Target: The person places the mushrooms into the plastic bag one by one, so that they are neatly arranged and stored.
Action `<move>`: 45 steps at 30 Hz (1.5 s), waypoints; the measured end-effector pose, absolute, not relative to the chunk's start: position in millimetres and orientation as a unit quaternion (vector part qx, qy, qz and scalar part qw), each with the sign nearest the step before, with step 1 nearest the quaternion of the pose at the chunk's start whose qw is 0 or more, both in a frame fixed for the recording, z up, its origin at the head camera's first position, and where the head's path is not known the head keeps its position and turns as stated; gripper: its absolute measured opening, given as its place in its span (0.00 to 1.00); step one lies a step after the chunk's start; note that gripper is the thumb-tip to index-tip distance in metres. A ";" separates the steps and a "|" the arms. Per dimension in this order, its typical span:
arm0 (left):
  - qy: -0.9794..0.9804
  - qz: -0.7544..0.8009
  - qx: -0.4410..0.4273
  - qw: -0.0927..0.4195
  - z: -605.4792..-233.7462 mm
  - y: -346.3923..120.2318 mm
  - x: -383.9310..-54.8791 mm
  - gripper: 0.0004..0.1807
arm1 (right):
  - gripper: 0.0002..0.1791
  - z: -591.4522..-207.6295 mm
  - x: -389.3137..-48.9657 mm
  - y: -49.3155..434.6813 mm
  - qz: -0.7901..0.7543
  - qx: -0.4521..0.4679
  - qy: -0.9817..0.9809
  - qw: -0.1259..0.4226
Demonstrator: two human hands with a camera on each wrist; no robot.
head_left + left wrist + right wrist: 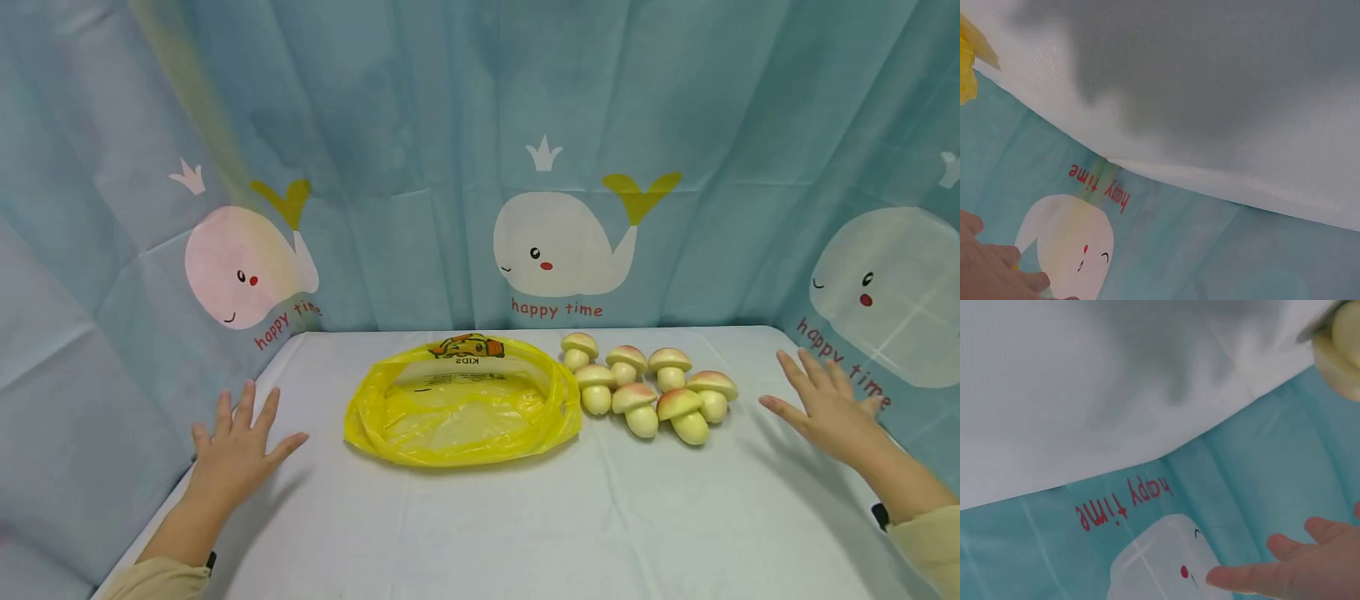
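My left hand hovers over the left side of the table, its fingers spread and nothing in them. Over the right side, my right hand is likewise spread wide and holds nothing. Between them a yellow plastic bag lies with its mouth gaping upward, a cartoon print on its far side. Right beside it sits a cluster of several toy mushrooms, cream with reddish-tinged caps. In the right wrist view part of one mushroom shows at the upper right corner.
A white cloth covers the table. Blue curtains printed with whales stand along the back and both sides, meeting the table's edges.
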State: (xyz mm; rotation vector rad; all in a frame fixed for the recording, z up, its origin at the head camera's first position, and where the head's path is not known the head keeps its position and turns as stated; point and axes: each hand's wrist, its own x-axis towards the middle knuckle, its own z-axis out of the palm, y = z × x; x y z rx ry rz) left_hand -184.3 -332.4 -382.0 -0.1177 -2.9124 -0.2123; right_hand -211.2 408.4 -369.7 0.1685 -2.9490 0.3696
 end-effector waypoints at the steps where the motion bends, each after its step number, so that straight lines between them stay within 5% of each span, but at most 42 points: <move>1: -0.990 -0.075 -0.042 0.108 -382.2 -332.0 -184.4 0.51 | 0.48 -370.1 -210.7 407.2 0.128 0.057 -0.986 0.085; 11: -0.965 -0.242 -0.082 0.061 -383.5 -320.4 -190.5 0.49 | 0.51 -374.0 -213.8 398.5 0.210 0.068 -0.972 0.081; 18: -0.938 -0.323 -0.104 0.074 -382.7 -299.0 -197.9 0.43 | 0.53 -374.6 -220.1 393.2 0.279 0.094 -0.953 0.068; 25: -0.908 -0.410 -0.037 0.084 -379.4 -273.6 -208.0 0.35 | 0.55 -370.5 -225.7 388.3 0.302 0.091 -0.949 0.012; 36: -0.830 -0.556 0.039 -0.022 -382.6 -249.9 -230.8 0.32 | 0.50 -374.3 -234.9 383.2 0.339 0.070 -0.937 -0.052; 45: -0.808 -0.584 0.084 0.014 -381.6 -247.5 -235.3 0.31 | 0.49 -376.6 -241.3 380.2 0.346 0.063 -0.934 -0.061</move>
